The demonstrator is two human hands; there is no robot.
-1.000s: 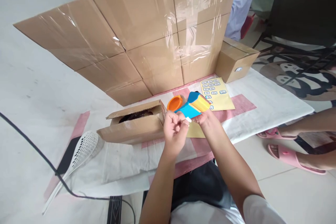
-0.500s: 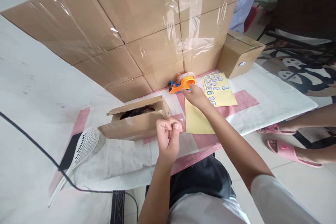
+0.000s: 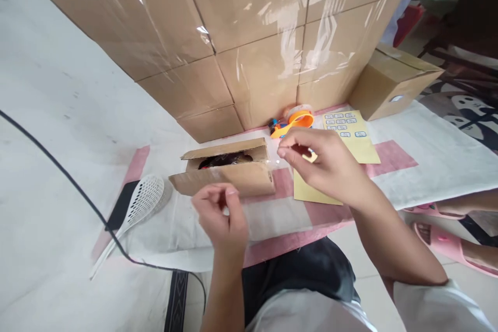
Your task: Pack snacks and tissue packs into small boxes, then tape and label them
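My right hand (image 3: 322, 163) is raised above the yellow sheets, its thumb and forefinger pinched at the tips. A faint shiny bit of clear tape (image 3: 274, 164) shows just left of those fingertips. My left hand (image 3: 222, 215) is closed in front of the cardboard box, thumb against curled fingers; whatever it may hold is too small to make out. The small cardboard box (image 3: 229, 179) has its top flaps partly open, with dark contents (image 3: 225, 160) inside. Behind my right hand lies an orange and blue tape dispenser (image 3: 292, 123) with a clear roll.
Taped cardboard boxes (image 3: 260, 67) form a wall behind the table. Another carton (image 3: 395, 83) stands at the right. Yellow sticker sheets (image 3: 363, 148) lie on the cloth. A white strainer ladle (image 3: 143, 199) and a black cable (image 3: 70, 181) are left. Someone's feet in pink slippers (image 3: 447, 244) show at right.
My right hand has left the tape dispenser and come back toward the open box. My left hand has shifted a little left. The view has swung left.
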